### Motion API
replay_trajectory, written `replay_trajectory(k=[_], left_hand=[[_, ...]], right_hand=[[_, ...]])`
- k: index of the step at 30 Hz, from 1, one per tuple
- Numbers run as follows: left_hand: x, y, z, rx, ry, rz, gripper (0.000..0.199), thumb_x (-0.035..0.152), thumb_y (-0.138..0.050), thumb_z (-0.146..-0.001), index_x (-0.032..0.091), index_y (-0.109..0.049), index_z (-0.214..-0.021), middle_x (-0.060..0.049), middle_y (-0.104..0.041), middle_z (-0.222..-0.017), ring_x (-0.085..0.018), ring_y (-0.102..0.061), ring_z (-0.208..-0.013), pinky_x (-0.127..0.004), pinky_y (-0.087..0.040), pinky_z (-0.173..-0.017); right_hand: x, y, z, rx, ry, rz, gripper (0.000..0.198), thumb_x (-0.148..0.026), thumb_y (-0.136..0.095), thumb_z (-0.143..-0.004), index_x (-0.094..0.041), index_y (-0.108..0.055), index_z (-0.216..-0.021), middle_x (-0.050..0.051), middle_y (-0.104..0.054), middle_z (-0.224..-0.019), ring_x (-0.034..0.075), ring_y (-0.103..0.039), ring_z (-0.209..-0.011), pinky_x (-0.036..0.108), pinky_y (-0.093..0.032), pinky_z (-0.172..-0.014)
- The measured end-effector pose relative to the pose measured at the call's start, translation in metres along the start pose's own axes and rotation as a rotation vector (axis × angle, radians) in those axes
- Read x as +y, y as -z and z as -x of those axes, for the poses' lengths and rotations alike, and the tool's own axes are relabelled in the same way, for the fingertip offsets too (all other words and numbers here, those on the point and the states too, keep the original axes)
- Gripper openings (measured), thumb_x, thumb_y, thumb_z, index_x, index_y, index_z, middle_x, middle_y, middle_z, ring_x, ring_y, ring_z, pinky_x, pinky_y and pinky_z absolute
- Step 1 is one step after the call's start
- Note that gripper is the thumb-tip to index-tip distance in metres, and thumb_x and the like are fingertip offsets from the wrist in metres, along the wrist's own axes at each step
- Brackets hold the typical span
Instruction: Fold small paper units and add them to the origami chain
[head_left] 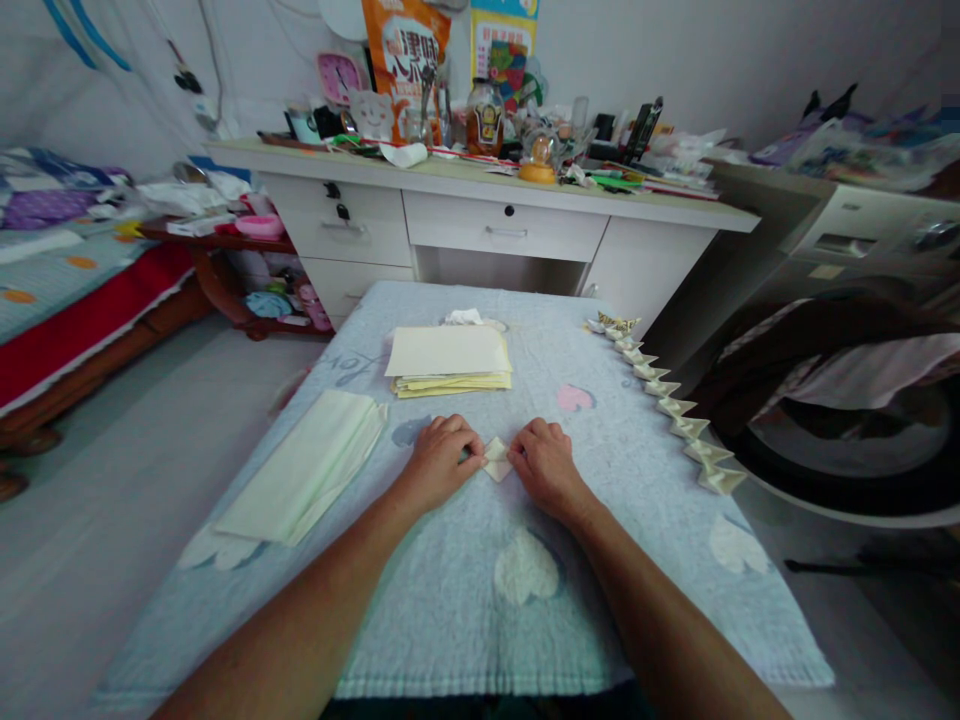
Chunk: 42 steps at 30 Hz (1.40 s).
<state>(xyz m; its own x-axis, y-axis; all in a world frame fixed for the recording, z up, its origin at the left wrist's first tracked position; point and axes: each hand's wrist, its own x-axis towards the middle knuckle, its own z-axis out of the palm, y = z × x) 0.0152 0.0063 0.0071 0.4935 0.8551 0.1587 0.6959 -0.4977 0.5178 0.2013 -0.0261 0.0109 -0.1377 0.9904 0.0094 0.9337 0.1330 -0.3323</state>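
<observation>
Between my two hands, low over the blue cloth-covered table (442, 620), is a small folded piece of pale yellow paper (496, 462). My left hand (448, 455) pinches its left corner between thumb and fingers. The right corner sits in the closed fingertips of my right hand (545, 460). Beyond my hands lies a stack of cream and yellow paper sheets (450, 352). Left of my left forearm rests a long pile of pale green paper (304, 468). A row of folded paper pieces (675, 405) runs along the table's right side.
A crumpled white tissue (463, 317) lies behind the stack. Past the table stands a white desk (510, 225) crowded with jars and small items. A washing machine (847, 250) is at the right, and a bed (90, 290) at the left.
</observation>
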Motion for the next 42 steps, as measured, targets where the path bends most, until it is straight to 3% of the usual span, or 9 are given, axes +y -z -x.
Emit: replay_trajectory(k=[11, 18, 29, 42], left_hand=[[-0.002, 0.0, -0.001, -0.015, -0.017, -0.019, 0.011, 0.023, -0.057, -0.081, 0.021, -0.067, -0.076, -0.002, -0.06, -0.085, -0.019, -0.053, -0.087, -0.033, -0.037, -0.081], [0.001, 0.0, 0.001, -0.019, -0.022, -0.007, 0.011, 0.027, -0.062, -0.079, 0.024, -0.066, -0.09, -0.002, -0.062, -0.093, -0.021, -0.053, -0.093, -0.035, -0.036, -0.083], [0.002, -0.006, -0.001, 0.007, -0.027, 0.024, 0.014, 0.03, -0.058, -0.085, 0.024, -0.07, -0.084, -0.002, -0.065, -0.089, -0.02, -0.055, -0.091, -0.034, -0.037, -0.081], [0.003, -0.007, -0.003, 0.014, -0.003, 0.004, 0.013, 0.028, -0.057, -0.084, 0.023, -0.069, -0.08, -0.002, -0.064, -0.088, -0.02, -0.054, -0.089, -0.034, -0.037, -0.081]], right_hand=[[0.001, 0.001, -0.002, -0.001, 0.013, 0.02, 0.019, -0.03, -0.049, -0.092, -0.02, -0.064, -0.086, 0.006, -0.055, -0.098, 0.022, -0.043, -0.092, 0.034, -0.028, -0.076], [0.002, 0.002, -0.001, -0.003, 0.027, 0.002, 0.017, -0.03, -0.051, -0.091, -0.02, -0.063, -0.087, 0.006, -0.054, -0.097, 0.021, -0.043, -0.093, 0.033, -0.028, -0.077], [0.005, 0.003, 0.003, 0.057, 0.072, -0.148, 0.009, -0.028, -0.059, -0.087, -0.021, -0.065, -0.086, 0.004, -0.055, -0.095, 0.02, -0.044, -0.093, 0.032, -0.028, -0.08], [-0.001, 0.001, 0.001, 0.049, 0.109, -0.156, 0.009, -0.028, -0.061, -0.084, -0.02, -0.065, -0.087, 0.004, -0.054, -0.095, 0.02, -0.043, -0.093, 0.032, -0.029, -0.082]])
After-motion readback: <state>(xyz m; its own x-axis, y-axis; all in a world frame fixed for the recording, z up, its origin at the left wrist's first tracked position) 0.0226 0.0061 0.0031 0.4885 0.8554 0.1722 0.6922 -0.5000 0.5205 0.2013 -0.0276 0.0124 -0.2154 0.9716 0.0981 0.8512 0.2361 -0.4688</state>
